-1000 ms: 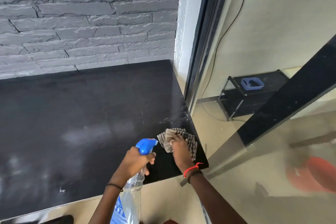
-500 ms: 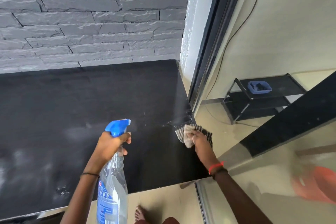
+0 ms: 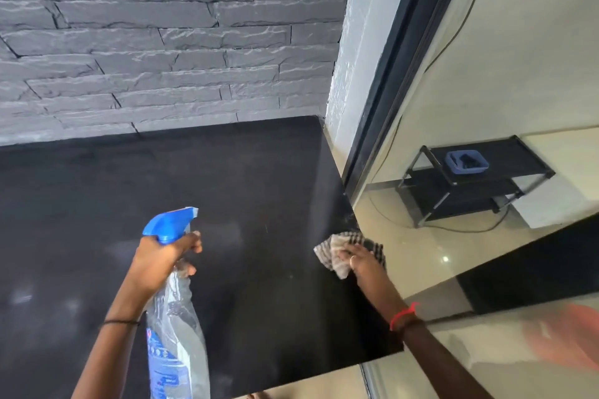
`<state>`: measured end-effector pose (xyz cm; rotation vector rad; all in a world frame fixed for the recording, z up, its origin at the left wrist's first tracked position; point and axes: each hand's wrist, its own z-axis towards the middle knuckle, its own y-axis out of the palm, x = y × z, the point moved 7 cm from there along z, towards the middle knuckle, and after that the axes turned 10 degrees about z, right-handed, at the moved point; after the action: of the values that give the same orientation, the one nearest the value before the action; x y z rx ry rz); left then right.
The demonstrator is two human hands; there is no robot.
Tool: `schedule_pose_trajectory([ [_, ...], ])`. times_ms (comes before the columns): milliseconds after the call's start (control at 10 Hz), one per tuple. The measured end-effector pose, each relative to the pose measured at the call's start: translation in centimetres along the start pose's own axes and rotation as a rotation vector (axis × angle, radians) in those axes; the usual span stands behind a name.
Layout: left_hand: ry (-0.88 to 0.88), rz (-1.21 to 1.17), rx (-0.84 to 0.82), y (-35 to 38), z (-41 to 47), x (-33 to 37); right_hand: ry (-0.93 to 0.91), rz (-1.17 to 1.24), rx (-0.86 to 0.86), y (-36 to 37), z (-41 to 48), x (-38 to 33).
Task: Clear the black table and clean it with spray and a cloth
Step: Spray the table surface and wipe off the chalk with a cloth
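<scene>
The left grip [image 3: 162, 261] grasps the spray bottle [image 3: 176, 334], its nozzle pointing far-right over the tabletop [image 3: 259, 172]. The right grip [image 3: 363, 261], unclenched, presses the cloth [image 3: 334, 251] at the right edge, with hazy patches to its left.

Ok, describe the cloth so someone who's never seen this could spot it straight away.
Start at the black table against the grey stone wall and follow it to its right edge. There the right hand rests on a small crumpled cloth. It is beige with dark checks, unlike the clear blue-topped spray bottle in the left hand.
</scene>
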<state>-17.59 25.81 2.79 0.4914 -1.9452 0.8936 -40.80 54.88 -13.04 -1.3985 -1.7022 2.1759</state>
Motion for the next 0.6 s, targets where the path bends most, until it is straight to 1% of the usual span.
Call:
schedule_pose_trajectory([
  [100, 0.003, 0.010, 0.012, -1.2, 0.9, 0.1, 0.098, 0.069, 0.031, -2.4, 6.6, 1.1],
  [200, 0.012, 0.048, 0.024, -1.8, 1.8, 0.2, 0.229, 0.137, 0.011, -2.2, 12.1, -1.4],
  [300, 0.010, 0.046, 0.030, -2.3, 2.9, 0.1, 0.156, 0.151, -0.006, 0.1, 13.6, -3.8],
  [400, 0.003, 0.038, 0.038, -2.8, 3.9, 0.2, 0.008, 0.097, -0.081, 2.8, 11.4, -5.4],
  [500, -0.013, 0.024, 0.040, -3.3, 4.9, 0.3, -0.075, 0.059, -0.136, 2.9, 8.1, -3.1],
  [600, -0.014, 0.002, 0.055, -3.9, 5.2, 0.6, 0.040, 0.082, -0.093, -0.9, 8.1, -1.5],
])
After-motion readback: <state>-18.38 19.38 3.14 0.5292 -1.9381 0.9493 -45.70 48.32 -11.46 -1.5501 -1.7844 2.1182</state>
